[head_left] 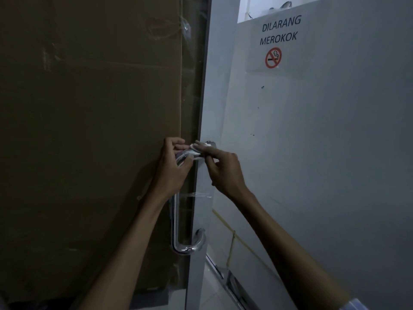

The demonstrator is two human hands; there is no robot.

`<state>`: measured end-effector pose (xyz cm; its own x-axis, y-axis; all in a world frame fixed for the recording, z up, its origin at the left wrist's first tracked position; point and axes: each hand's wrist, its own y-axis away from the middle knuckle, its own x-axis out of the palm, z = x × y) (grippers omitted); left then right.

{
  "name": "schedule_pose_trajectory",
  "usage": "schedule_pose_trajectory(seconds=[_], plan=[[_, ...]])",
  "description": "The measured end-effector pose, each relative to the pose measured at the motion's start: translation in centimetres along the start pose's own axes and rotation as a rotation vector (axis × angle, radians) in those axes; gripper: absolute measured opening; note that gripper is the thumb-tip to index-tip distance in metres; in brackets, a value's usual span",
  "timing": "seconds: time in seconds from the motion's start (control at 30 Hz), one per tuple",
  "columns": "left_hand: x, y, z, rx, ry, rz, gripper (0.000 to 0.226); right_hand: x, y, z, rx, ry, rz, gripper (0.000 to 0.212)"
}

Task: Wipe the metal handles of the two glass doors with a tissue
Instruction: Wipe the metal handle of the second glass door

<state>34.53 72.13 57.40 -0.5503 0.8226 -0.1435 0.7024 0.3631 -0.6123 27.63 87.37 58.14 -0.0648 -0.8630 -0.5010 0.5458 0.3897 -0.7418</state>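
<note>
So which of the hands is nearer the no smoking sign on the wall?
Right. The right hand is below the no smoking sign, slightly to its left. The left hand is farther left, at the top of the door handle.

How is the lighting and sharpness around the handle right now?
Head view: dim overall, the cardboard side nearly black; the tissue between the left hand and right hand is small and soft, hard to outline; the handle catches a bright glint at its lower bend; wide-angle bending tilts the door edges.
</note>
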Motion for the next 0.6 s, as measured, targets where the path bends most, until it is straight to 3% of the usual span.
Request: schedule_pose_trajectory(seconds=[0.1,0.2,0.3,0.4,0.53,0.6], plan=[[-0.1,0.1,-0.1,0.011,0.000,-0.004,0.043,-0.4,0.0,1.0,-0.043,0.086,0.108,0.036],[-0.7,0.3,-0.6,0.005,0.005,0.011,0.054,-1.5,-0.1,2.4,0.067,-0.203,0.099,0.031],[-1.8,0.3,-1.7,0.067,-0.024,-0.014,0.057,-2.1,-0.5,3.3,0.322,-0.491,0.040,0.024],[-2.6,0.0,-3.1,0.090,-0.055,0.033,0.039,-1.9,-0.9,4.1,0.450,-0.639,0.054,0.020],[-3.0,-0.3,-4.1,0.124,-0.153,0.022,0.009,-1.9,-0.9,5.2,0.324,-0.598,0.047,0.020],[-3.4,-0.5,-4.2,0.102,-0.147,0.001,0.004,-2.0,-1.0,5.3,0.260,-0.529,0.053,0.019]])
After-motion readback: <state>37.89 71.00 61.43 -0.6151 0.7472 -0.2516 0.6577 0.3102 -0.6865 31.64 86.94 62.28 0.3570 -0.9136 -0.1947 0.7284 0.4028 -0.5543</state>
